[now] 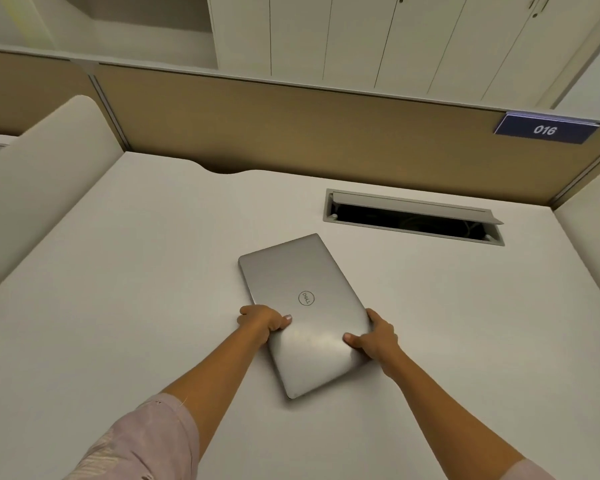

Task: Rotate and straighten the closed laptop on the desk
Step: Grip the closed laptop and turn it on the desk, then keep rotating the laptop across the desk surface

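— Where do we have the closed Dell laptop [303, 311]?
— Flat on the white desk [118, 271], skewed, near the open cable tray [413, 216].
— Our grip?
— Left hand [262, 320] and right hand [378, 337] clamp opposite long edges, thumbs on the lid; fingers underneath, probably.

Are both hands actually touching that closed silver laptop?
Touching. The head view shows the left hand gripping one long edge of the closed silver laptop, the right hand the opposite edge, thumbs on its lid.
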